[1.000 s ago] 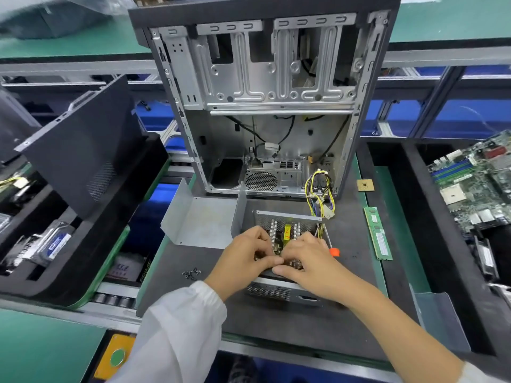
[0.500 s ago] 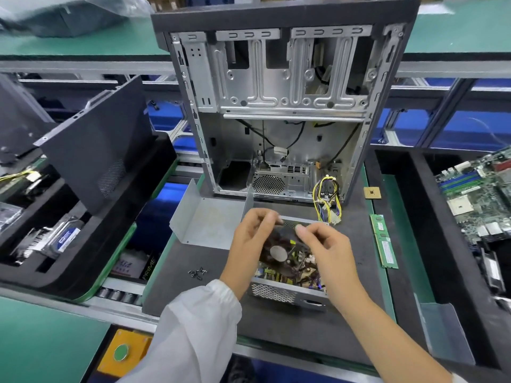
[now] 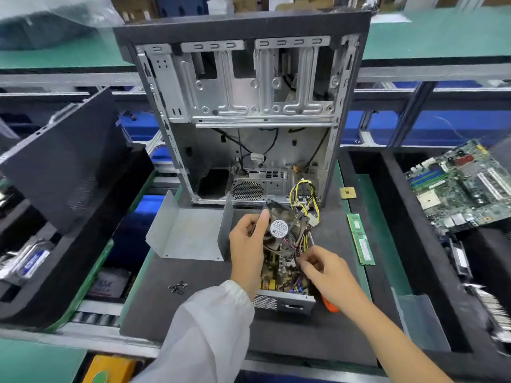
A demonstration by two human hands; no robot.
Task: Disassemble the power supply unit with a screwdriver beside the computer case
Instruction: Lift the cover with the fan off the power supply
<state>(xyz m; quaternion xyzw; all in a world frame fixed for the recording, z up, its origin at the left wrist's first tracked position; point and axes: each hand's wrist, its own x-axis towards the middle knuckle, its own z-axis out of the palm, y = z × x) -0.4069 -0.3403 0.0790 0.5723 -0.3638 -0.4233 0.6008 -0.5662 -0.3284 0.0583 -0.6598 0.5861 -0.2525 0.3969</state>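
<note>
The head view showed the computer case (image 3: pixel 249 111) standing open at the back of the dark surface (image 3: pixel 193 313), and every place below is given relative to it. Just in front of the case sat the power supply unit (image 3: pixel 282 286), its circuit board exposed, with its removed metal cover (image 3: pixel 188 236) lying in front of the case and to the left. A second before, both hands had been pressed down on the unit's fan grille; half a second before, they were lifting the fan; now the fan (image 3: pixel 282 230) was tilted up clear of the housing, its label facing the camera. The left hand (image 3: pixel 246 244) held the fan by its edge, fingers curled round it. The right hand (image 3: pixel 323 269), in front of the case, pinched the thin wires (image 3: pixel 298 251) trailing from the fan. The screwdriver (image 3: pixel 329 304), orange-handled, lay beside the unit, untouched. Loose screws (image 3: pixel 178 287) sat further front-left. The fan seemed freed but tethered, so unplugging it was probably next.
</note>
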